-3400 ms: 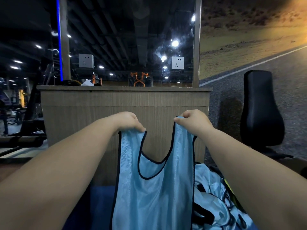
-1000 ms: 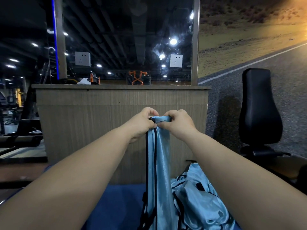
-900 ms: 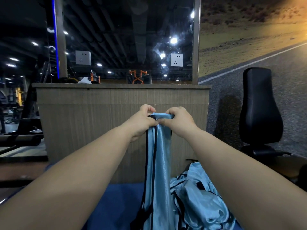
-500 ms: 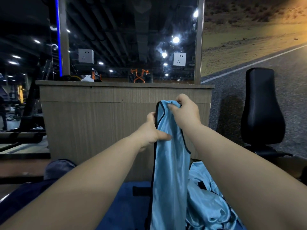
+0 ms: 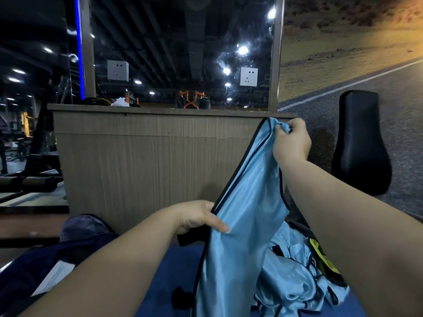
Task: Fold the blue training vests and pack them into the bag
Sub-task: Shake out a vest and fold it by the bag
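Observation:
A light blue training vest (image 5: 245, 216) with dark trim hangs folded lengthwise, slanting from upper right down to the lower middle. My right hand (image 5: 291, 140) pinches its shoulder straps up high near the counter's top. My left hand (image 5: 199, 217) grips its dark-trimmed left edge about halfway down, thumb lying across the fabric. A heap of more blue vests (image 5: 295, 277) lies lower right on a blue surface (image 5: 176, 266). A dark navy bag (image 5: 45, 259) with a white label sits at the lower left.
A wooden counter front (image 5: 142, 161) stands directly ahead, mirror above it. A black padded seat back (image 5: 360, 143) stands at the right. A yellow-green item (image 5: 322, 259) pokes out beside the vest heap. Gym equipment fills the far left.
My hands met at the top, folding the vest in half lengthwise. Since then my right hand has lifted the straps up and right, while my left slid down the edge to mid-vest.

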Tool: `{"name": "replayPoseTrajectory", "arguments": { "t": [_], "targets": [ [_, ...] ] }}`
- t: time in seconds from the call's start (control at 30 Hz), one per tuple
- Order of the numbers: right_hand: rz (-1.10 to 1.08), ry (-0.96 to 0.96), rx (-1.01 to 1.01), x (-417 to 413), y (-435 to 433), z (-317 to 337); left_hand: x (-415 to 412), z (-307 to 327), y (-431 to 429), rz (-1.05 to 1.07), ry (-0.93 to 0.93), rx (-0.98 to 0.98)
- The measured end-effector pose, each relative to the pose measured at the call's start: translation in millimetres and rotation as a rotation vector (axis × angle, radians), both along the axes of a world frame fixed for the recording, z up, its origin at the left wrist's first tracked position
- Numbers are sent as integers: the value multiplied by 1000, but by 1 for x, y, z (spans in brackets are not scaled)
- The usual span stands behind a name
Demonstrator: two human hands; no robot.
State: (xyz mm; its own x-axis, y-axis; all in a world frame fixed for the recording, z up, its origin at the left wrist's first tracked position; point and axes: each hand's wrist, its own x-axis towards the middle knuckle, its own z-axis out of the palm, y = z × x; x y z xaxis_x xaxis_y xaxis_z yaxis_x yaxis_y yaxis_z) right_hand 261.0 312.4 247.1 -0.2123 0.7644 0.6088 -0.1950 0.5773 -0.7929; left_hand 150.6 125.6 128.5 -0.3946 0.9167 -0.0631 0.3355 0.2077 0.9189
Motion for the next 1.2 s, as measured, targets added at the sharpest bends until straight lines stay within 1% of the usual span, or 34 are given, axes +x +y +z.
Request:
{"name": "replayPoseTrajectory", "arguments": {
  "t": [0.2,0.33,0.37,0.4,0.5,0.6,0.7,0.77,0.8,0.87,0.97,1.0,1.07,1.1,1.13,1.17,1.2],
  "targets": [
    [-23,11,-86,-7,15,-14,-30,2,-20,125,87,-58],
    [-16,17,-94,-19,21,-21,-55,8,-29,292,239,-47],
    [-6,13,-94,-23,22,-23,-61,12,-31,362,305,-23],
    [5,14,-94,-27,22,-25,-66,18,-34,450,409,-5],
    [82,28,-106,-42,24,-34,-76,38,-44,736,794,4],
    [224,31,-145,-60,31,-47,-91,51,-52,935,1037,2],
    [367,-6,-159,-74,41,-63,-100,57,-55,1014,1245,-19],
    [380,-91,-140,-80,51,-73,-106,50,-52,1030,1400,18],
    [358,-143,-124,-82,57,-79,-108,42,-49,1021,1448,34],
    [285,-237,-103,-83,72,-90,-109,15,-39,968,1496,-26],
    [140,-469,-85,-82,98,-112,-100,-50,-14,809,1501,-146],
    [134,-540,-101,-82,106,-122,-93,-75,-4,722,1459,-223],
    [139,-668,-154,-80,117,-141,-80,-124,17,544,1294,-413],
    [96,-758,-135,-80,120,-147,-74,-146,26,473,1212,-489],
    [46,-918,22,-80,121,-155,-69,-164,33,428,1149,-516],
    [-9,-1022,124,-77,123,-161,-64,-177,40,398,1095,-516],
    [18,-1052,185,-77,129,-165,-62,-188,45,373,1038,-500]
  ]
}}
